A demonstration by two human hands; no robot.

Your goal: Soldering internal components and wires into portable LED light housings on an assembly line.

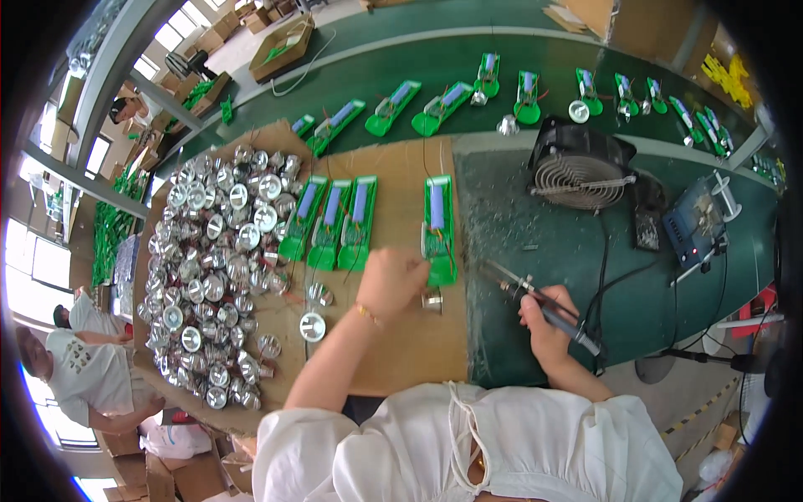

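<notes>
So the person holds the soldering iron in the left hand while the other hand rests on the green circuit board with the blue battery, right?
Not quite. The head view shows the black-handled soldering iron in the right hand. The left hand is the one resting on the green circuit board with the blue cylindrical battery, on the brown cardboard sheet.

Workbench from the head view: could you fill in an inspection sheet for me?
Surface: cardboard sheet on a green bench.
Job's things: green board with blue cell; three more boards; soldering iron.
Clutter: heap of silver reflector cups; small fan.
Hands: left hand on the board's lower end; right hand grips the iron.
Cables: black leads by the fan.
Surroundings: conveyor with boards; other people at left.
</notes>
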